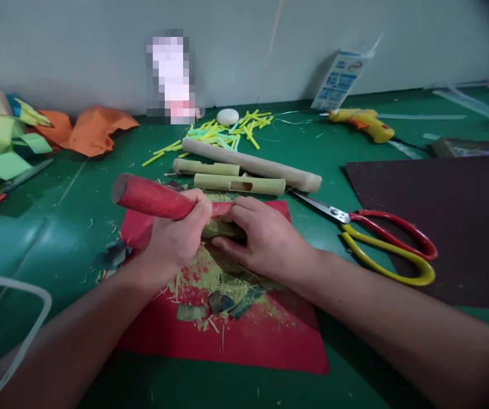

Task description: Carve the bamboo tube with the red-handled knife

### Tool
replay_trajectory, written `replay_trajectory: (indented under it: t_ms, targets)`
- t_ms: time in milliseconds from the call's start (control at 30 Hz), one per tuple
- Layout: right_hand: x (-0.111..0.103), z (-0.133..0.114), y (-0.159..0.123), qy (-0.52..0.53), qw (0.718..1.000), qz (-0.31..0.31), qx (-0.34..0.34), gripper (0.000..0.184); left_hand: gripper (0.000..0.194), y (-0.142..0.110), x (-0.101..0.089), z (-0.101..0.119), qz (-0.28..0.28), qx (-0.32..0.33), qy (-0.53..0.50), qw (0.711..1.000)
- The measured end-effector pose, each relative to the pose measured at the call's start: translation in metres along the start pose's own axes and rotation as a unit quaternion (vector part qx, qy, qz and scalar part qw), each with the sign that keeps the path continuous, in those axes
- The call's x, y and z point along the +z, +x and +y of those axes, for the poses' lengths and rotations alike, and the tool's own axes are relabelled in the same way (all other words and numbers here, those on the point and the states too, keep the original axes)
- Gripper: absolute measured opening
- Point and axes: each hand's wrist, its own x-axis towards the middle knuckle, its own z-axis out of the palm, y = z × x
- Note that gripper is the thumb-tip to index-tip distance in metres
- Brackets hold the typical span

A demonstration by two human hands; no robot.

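Observation:
My left hand [185,227] is closed around a thick red wooden handle [154,196], whose butt sticks out to the left. What the handle's other end carries is hidden, and a reddish part runs toward my right fingers. My right hand [265,230] is wrapped over a green bamboo piece [219,229] lying under both hands. Beneath them a red sheet [278,346] bears bamboo shavings, dust and several dark green bark chips [221,303]. Just beyond lie two cut bamboo tubes, the nearer tube [219,183] with a notch and the farther tube [210,167] beside it.
Behind the tubes lie a pale wooden rod [257,165] and scattered yellow sticks [214,136]. Scissors [355,218] lie at right, partly over a dark board [440,227]. A yellow glue gun [364,122] is at the back; orange paper [95,130] is at left.

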Motion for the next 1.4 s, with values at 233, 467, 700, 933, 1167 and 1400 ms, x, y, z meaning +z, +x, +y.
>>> replay_trajectory:
  t_ms: [233, 467, 700, 933, 1167, 1400]
  targets:
    - [0.002, 0.0, 0.001, -0.001, 1.0, 0.001, -0.004, 0.021, 0.026, 0.004, 0.002, 0.002, -0.013, 0.008, 0.055, 0.998]
    - [0.0, 0.0, 0.001, -0.01, 1.0, -0.007, -0.004, 0.02, 0.028, 0.003, 0.0, 0.003, -0.024, 0.019, 0.105, 0.994]
    - [-0.002, -0.001, 0.001, 0.015, 1.0, -0.02, 0.006, 0.018, 0.028, 0.001, -0.003, 0.003, -0.048, 0.011, 0.103, 0.994]
    - [-0.003, 0.001, 0.003, 0.013, 1.0, -0.016, 0.007, 0.015, 0.028, -0.006, -0.004, 0.005, -0.034, 0.002, 0.048, 0.998]
    - [-0.003, 0.002, 0.002, 0.007, 1.0, -0.008, 0.0, 0.017, 0.028, 0.002, 0.002, 0.005, -0.009, 0.025, 0.062, 0.998]
    - [-0.002, 0.001, 0.001, 0.011, 1.0, -0.009, -0.006, 0.018, 0.03, 0.001, 0.0, 0.004, -0.035, 0.017, 0.117, 0.992]
